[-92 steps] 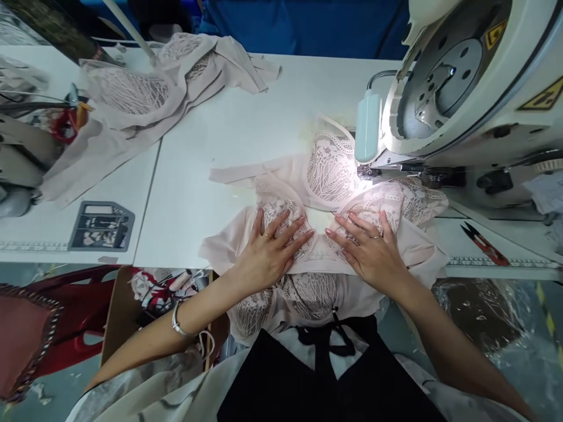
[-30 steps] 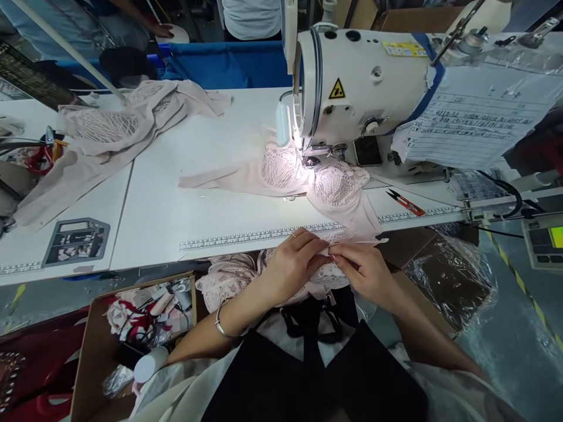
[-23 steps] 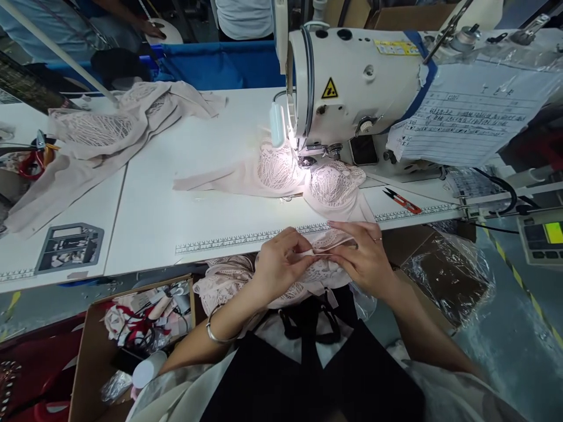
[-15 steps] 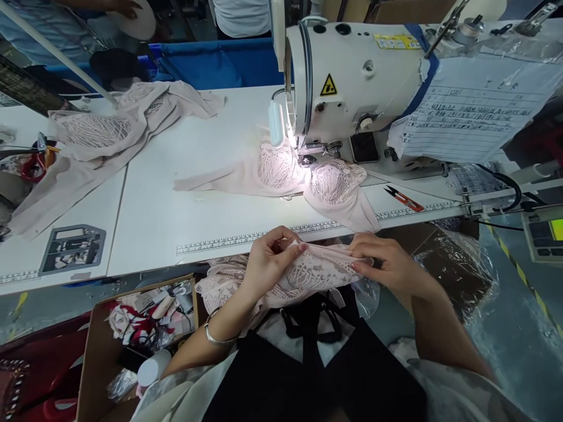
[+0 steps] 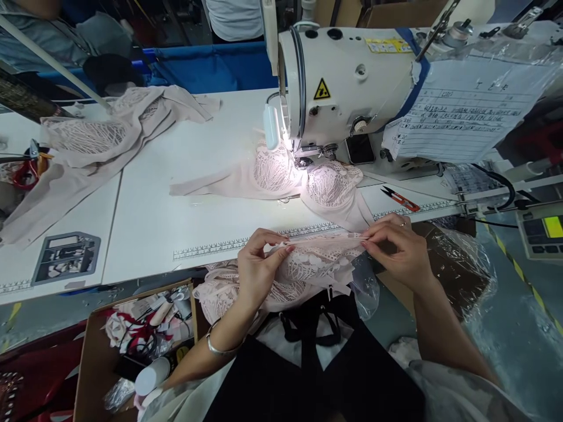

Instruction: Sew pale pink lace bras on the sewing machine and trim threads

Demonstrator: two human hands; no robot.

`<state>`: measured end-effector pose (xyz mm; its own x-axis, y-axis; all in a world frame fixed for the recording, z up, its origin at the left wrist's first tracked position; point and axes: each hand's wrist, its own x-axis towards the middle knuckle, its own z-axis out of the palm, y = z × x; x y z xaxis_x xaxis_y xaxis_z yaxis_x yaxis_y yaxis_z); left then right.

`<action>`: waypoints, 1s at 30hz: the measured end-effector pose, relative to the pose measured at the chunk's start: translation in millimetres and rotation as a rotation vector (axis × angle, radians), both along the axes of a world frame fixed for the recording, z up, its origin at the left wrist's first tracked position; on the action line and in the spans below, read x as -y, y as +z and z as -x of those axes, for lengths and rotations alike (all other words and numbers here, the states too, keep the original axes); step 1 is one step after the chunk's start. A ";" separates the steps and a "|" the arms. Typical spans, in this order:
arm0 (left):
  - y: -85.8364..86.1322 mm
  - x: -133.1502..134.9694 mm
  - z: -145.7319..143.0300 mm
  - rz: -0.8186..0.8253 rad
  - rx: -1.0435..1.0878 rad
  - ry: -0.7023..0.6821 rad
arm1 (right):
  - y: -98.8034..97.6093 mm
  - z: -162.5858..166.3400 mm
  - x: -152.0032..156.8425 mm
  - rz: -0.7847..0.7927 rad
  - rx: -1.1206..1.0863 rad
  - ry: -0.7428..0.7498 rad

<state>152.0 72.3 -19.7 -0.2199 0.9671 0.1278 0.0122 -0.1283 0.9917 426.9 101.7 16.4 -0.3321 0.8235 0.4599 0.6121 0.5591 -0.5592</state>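
My left hand (image 5: 259,264) and my right hand (image 5: 398,243) each pinch one end of a pale pink lace bra piece (image 5: 319,258), stretching its upper edge straight between them at the table's front edge. More pink lace pieces (image 5: 224,287) lie bunched in my lap below. Another pink lace bra (image 5: 303,181) lies on the white table (image 5: 176,193) under the needle of the white sewing machine (image 5: 347,88), lit by its lamp.
A heap of pink fabric (image 5: 101,129) lies at the table's far left. Red thread snips (image 5: 400,199) rest to the right of the machine. A paper sheet (image 5: 461,120) hangs on the machine. A cardboard box (image 5: 132,340) of odds stands at lower left. People stand behind the table.
My hands left the bra on the table, dropped to my lap and took up another lace piece. They have drawn apart, pulling its edge taut.
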 end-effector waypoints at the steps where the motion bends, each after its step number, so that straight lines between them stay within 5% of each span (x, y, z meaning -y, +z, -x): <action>1: -0.7 0.5 0.0 -0.009 -0.014 0.005 | -1.0 1.8 0.1 -0.045 0.008 -0.004; 9: -3.8 1.6 -1.5 -0.020 0.004 0.035 | -7.6 5.6 -1.0 -0.120 0.033 -0.123; 13: -7.2 0.2 -1.9 0.001 0.061 0.045 | -5.3 6.2 -4.8 -0.148 -0.024 -0.033; 21: -11.2 -1.4 -6.2 -0.008 0.207 -0.017 | 11.8 -5.9 -12.4 0.277 -0.288 0.148; 25: -1.5 -6.3 0.3 0.002 0.234 -0.261 | 33.8 -13.9 -14.7 0.463 -0.340 0.318; 30: 28.2 -15.3 -12.6 -0.200 -0.129 -0.662 | 58.0 10.2 -7.3 0.529 -0.104 0.324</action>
<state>164.6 87.6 8.5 0.4356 0.8477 0.3028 -0.0155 -0.3293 0.9441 416.7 109.0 74.4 -0.5780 0.8137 0.0612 0.3853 0.3382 -0.8586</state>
